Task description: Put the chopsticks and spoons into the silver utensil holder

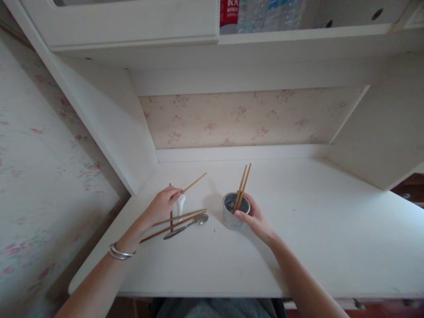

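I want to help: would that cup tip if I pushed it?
The cup might tip if pushed near its top, with chopsticks poking high above it. Its round shape suggests it could roll once toppled.

The left hand (165,201) pinches one chopstick (194,182), its free end pointing up and to the right. The right hand (255,218) grips a perforated grey cup (231,222) around its side, thumb near the rim; two chopsticks (244,183) lean in it. By the left hand, a white spoon (181,204), a metal spoon (202,219) and loose chopsticks (155,234), some crossing, lie on the white desk (324,229). Bottles (265,17) stand on the shelf (298,36) above.
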`<state>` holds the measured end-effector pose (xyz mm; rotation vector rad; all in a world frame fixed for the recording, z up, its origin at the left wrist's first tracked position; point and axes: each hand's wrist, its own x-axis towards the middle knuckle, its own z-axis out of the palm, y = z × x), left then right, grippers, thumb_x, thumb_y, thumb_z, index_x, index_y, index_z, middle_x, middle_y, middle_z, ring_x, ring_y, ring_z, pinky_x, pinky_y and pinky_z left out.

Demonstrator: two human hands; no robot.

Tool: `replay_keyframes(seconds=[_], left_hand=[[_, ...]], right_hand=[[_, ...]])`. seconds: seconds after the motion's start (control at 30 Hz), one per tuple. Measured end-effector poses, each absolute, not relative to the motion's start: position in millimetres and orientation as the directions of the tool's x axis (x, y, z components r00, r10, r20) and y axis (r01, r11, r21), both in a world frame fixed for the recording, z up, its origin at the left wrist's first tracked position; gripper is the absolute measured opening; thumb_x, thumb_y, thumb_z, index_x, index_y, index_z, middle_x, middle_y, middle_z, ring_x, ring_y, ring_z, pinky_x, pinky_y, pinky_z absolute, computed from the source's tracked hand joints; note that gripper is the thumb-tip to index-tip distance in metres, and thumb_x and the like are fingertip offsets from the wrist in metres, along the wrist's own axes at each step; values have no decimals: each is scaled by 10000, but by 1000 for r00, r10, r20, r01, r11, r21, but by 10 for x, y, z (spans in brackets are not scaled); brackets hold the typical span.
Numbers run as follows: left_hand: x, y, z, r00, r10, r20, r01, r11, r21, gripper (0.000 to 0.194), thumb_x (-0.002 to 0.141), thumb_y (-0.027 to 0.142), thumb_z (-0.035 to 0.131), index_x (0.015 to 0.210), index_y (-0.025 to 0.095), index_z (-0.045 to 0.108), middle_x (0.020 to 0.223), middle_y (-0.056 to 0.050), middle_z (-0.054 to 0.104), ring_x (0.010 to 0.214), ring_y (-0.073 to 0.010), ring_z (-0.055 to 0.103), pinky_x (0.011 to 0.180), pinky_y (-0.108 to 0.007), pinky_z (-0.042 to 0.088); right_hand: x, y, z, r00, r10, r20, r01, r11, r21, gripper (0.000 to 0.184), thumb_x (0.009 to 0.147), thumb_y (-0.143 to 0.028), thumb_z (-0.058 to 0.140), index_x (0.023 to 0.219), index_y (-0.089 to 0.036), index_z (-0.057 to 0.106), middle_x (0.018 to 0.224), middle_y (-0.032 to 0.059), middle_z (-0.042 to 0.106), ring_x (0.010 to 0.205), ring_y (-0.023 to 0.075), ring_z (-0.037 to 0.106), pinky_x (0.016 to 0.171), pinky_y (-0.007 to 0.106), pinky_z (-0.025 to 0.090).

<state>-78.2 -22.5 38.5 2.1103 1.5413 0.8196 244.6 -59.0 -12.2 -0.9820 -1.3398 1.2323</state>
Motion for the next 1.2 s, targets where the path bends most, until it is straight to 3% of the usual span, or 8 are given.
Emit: replay_keyframes(seconds=[0.13, 0.2, 0.3, 0.4, 0.7, 1.0, 1.2], left_hand=[[-394, -236, 748, 123, 971, 205, 334, -235, 913, 369, 860, 472, 518, 1025, 161, 628, 817, -34, 633, 727, -143, 598, 713, -286, 488], [-136, -243, 928, 149, 956, 254, 96, -269, 958, 343, 833, 446, 580, 988, 142, 617, 801, -33, 628, 744, -132, 607, 739, -279, 503], [240, -215, 1109, 144, 933, 329, -35, -327, 944, 327, 809, 426, 624, 966, 140, 615, 811, -36, 645, 742, -129, 621, 743, -288, 522], [509, -131, 1110, 154, 916, 369, -8, -373, 928, 326, 826, 429, 599, 980, 142, 616, 864, -61, 672, 762, -140, 633, 742, -297, 532], [730, -60, 505, 231, 921, 313, 403, -384, 831, 278, 868, 375, 511, 962, 174, 679, 945, -65, 716, 861, -180, 651, 812, -300, 502], [741, -211, 394, 362, 894, 262, 418, -407, 812, 284, 878, 364, 500, 973, 196, 707, 1007, -41, 718, 931, -180, 652, 869, -285, 486], [694, -333, 247, 247, 926, 284, 226, -340, 913, 392, 905, 437, 466, 1134, 173, 643, 1228, -82, 628, 1148, -200, 566, 1012, -324, 422]], right_hand=[[2415, -585, -154, -162, 975, 150, -98, 135, -986, 688, 701, -376, 764, 1291, -253, 430, 1207, 78, 624, 1113, 258, 580, 1003, 470, 409], [2390, -590, -166, -176, 972, 153, -116, 134, -984, 695, 700, -370, 767, 1296, -255, 428, 1214, 77, 624, 1129, 260, 575, 1016, 474, 401], [2360, -603, -171, -199, 965, 172, -137, 146, -980, 697, 708, -370, 761, 1306, -247, 424, 1228, 86, 618, 1144, 267, 567, 1024, 481, 394], [2353, -613, -171, -216, 956, 196, -154, 165, -974, 679, 716, -371, 756, 1300, -246, 434, 1235, 87, 618, 1146, 266, 569, 1026, 471, 395], [2393, -611, -172, -227, 951, 211, -135, 184, -974, 685, 732, -353, 746, 1324, -242, 422, 1282, 87, 586, 1176, 253, 550, 1018, 421, 409], [2373, -595, -162, -240, 939, 247, -132, 220, -967, 692, 739, -378, 734, 1343, -221, 436, 1304, 100, 569, 1213, 267, 519, 1046, 447, 382], [2386, -595, -142, -261, 942, 212, -134, 182, -974, 793, 746, -413, 722, 1423, -217, 360, 1418, 96, 474, 1303, 270, 438, 1090, 458, 334]])
